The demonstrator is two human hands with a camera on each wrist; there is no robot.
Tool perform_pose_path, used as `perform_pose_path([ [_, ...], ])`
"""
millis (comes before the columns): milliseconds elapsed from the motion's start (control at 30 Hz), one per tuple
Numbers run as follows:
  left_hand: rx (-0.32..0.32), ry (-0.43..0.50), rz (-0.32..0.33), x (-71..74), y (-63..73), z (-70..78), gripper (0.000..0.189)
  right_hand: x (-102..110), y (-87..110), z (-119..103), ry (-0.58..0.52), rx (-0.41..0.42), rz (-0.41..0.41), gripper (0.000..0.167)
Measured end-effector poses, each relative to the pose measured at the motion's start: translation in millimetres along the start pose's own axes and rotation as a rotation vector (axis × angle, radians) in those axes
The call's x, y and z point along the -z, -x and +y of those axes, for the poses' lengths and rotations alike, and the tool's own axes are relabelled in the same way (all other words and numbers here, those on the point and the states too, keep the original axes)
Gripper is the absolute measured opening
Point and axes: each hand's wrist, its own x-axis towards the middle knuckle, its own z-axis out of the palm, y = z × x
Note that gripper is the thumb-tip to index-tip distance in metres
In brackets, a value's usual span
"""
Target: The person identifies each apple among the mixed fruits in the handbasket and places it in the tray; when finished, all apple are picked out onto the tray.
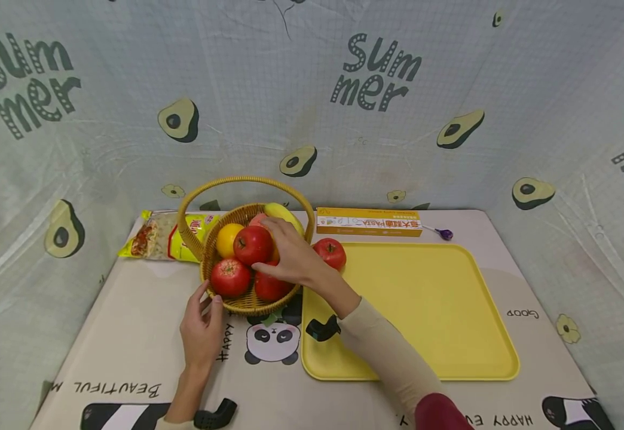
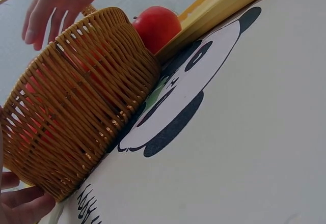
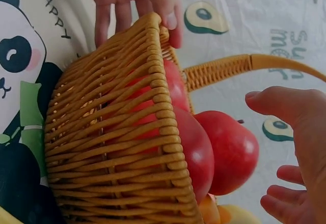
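Note:
A wicker basket [image 1: 255, 307] with a tall hoop handle holds several red apples [image 1: 253, 245], an orange [image 1: 228, 240], a banana [image 1: 285, 216] and a pinkish fruit [image 1: 259, 220] partly hidden behind them. My left hand [image 1: 202, 328] holds the basket's near-left rim, thumb at the top edge and fingers along the outer wall. Over the right part of the fruit, my right hand [image 1: 289, 254] spreads its thumb and fingers. In the right wrist view its thumb [image 3: 277, 102] stands apart from the topmost apple [image 3: 232, 152]. Another red apple [image 1: 330, 254] sits outside, right of the basket.
A yellow tray [image 1: 409, 310] lies right of the basket, under my right forearm. Behind it are an orange-and-white pasta box [image 1: 368, 222] and a purple-headed lollipop [image 1: 444, 234]. A yellow food packet [image 1: 156, 236] lies behind the basket's left side. Patterned sheets wall the table's back and sides.

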Motion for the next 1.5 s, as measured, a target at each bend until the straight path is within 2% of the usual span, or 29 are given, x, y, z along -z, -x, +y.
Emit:
perform_pose_path([
  [367, -0.001, -0.002, -0.003, 0.1, 0.6, 0.8, 0.047, -11, -18.0, -3, 0.037, -0.077, -0.076, 0.092],
  [600, 0.003, -0.011, -0.007, 0.8, 1.5, 1.2, 0.047, -19, -21.5, -1, 0.031, -0.098, -0.109, 0.091],
  [867, -0.008, -0.008, -0.003, 0.5, 2.2, -0.4, 0.047, -28, -23.6, 1, 0.078, -0.123, -0.146, 0.09],
  [1500, -0.017, -0.002, -0.002, 0.9, 1.4, 1.6, 0.046, -30, -24.6, 0, 0.07, -0.134, -0.112, 0.085],
])
